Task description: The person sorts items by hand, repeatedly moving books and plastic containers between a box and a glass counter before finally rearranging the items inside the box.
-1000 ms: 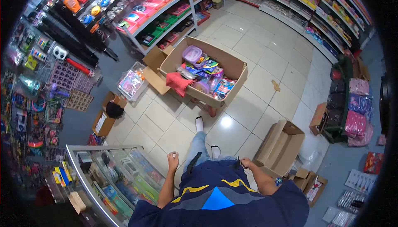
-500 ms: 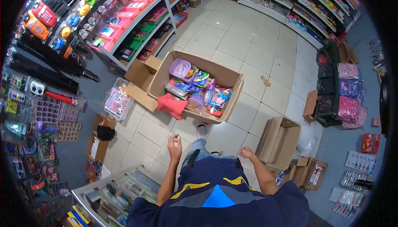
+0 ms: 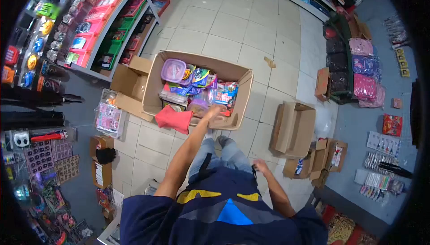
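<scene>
My left hand reaches over the near edge of a large cardboard box, its fingers stretched out and somewhat blurred. Close to the fingertips stands a blue-and-red printed packet. Beside the hand is a clear tub with a purple lid. Elsewhere in the box sit a lilac-rimmed plastic container and several colourful packets. A red cloth drapes over the near left rim. My right hand hangs beside my leg, fingers loosely bent and holding nothing.
An open carton stands on the tiles at right, with smaller boxes behind my right arm. Left are a flapped carton and a clear bag of pink items. Shelves with trays and a bag rack flank the floor.
My left hand has moved forward from beside my body into the large box. I have stepped closer to the box, and the view has shifted. My right hand stays low at my side.
</scene>
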Action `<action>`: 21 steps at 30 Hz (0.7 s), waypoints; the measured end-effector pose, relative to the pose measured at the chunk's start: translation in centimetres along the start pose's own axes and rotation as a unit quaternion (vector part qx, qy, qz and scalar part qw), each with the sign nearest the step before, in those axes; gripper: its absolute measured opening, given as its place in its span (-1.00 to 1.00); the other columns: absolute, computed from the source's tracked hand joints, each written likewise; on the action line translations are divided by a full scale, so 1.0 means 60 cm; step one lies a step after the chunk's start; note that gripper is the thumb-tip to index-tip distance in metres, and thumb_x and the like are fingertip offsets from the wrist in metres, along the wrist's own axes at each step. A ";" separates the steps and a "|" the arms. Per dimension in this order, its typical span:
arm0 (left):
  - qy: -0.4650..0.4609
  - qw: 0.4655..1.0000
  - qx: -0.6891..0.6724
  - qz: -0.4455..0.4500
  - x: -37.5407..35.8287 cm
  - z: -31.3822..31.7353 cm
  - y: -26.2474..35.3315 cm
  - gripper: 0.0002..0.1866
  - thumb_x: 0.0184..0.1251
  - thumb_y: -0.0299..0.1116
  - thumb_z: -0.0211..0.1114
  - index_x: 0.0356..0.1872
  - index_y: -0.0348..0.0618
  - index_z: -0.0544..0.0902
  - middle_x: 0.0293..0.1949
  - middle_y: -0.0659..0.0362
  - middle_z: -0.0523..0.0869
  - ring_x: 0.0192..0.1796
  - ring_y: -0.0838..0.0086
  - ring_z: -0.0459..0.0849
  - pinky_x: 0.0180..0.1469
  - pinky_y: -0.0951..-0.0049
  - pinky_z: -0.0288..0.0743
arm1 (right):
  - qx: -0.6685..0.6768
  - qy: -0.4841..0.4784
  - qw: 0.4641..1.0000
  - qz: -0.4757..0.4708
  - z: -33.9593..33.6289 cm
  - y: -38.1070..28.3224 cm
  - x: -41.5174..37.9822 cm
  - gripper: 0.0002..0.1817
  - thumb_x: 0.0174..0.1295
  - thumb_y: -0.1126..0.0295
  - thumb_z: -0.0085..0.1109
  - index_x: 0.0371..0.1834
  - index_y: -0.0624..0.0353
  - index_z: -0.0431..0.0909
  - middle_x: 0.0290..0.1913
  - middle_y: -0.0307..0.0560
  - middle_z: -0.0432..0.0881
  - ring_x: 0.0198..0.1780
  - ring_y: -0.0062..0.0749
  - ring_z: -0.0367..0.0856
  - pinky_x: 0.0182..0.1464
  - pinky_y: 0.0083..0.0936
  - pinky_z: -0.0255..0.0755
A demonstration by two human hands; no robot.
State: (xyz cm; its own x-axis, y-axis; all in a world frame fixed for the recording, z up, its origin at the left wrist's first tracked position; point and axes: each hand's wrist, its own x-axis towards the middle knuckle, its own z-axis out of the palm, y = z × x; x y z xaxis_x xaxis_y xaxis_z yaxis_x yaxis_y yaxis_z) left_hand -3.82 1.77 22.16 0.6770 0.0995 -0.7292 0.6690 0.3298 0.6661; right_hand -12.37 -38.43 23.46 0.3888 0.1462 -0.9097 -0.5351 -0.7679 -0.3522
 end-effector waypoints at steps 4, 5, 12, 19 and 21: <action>0.113 0.963 0.228 -0.085 0.032 0.039 0.024 -0.50 0.05 -0.01 0.08 -0.09 -0.19 0.52 -0.09 -0.06 0.57 -0.02 0.10 0.53 0.02 0.22 0.38 | 0.129 0.012 0.989 0.067 0.021 0.099 -0.065 -0.71 0.20 0.12 -0.07 -0.18 0.07 0.39 -0.30 -0.09 0.59 -0.30 -0.37 0.56 -0.27 -0.39 0.43; 0.128 0.922 0.357 -0.075 0.051 0.037 0.008 -0.49 0.02 -0.03 0.10 -0.08 -0.19 0.52 -0.09 -0.10 0.56 -0.02 0.06 0.53 0.03 0.21 0.38 | 0.166 0.029 0.984 0.061 0.020 0.119 -0.070 -0.72 0.20 0.12 -0.06 -0.18 0.06 0.38 -0.29 -0.09 0.58 -0.29 -0.37 0.56 -0.25 -0.39 0.43; 0.199 0.903 0.376 -0.053 0.159 0.031 -0.081 -0.61 -0.04 -0.24 0.16 -0.19 -0.28 0.54 -0.13 -0.13 0.57 -0.04 0.02 0.52 0.04 0.14 0.35 | 0.251 0.073 0.959 0.108 0.037 0.147 -0.119 -0.69 0.17 0.09 0.03 -0.17 0.04 0.38 -0.28 -0.09 0.58 -0.25 -0.35 0.55 -0.22 -0.43 0.38; 0.386 0.902 0.180 -0.076 0.237 0.042 -0.171 -0.40 -0.03 -0.24 0.13 0.07 -0.30 0.22 -0.11 -0.16 0.52 -0.07 -0.07 0.50 0.02 0.13 0.34 | 0.274 0.069 0.951 0.128 0.062 0.158 -0.138 -0.70 0.17 0.09 0.05 -0.18 0.03 0.42 -0.30 -0.12 0.59 -0.27 -0.44 0.55 -0.26 -0.47 0.38; 0.416 0.886 0.190 -0.081 0.237 0.049 -0.165 -0.44 -0.03 -0.23 0.14 0.02 -0.30 0.28 -0.12 -0.17 0.52 -0.06 -0.05 0.50 0.02 0.14 0.34 | 0.280 0.082 0.948 0.125 0.066 0.149 -0.144 -0.69 0.16 0.08 0.05 -0.17 0.04 0.43 -0.30 -0.12 0.59 -0.25 -0.44 0.55 -0.27 -0.47 0.39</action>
State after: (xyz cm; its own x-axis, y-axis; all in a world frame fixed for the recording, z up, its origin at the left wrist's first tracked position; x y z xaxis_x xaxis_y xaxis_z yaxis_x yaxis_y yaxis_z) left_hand 0.08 -2.85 5.63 0.2076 0.7893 -0.5778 0.8986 0.0795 0.4315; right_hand -23.47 -44.10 27.31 0.2832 -0.1307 -0.9501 -0.9229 -0.3067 -0.2329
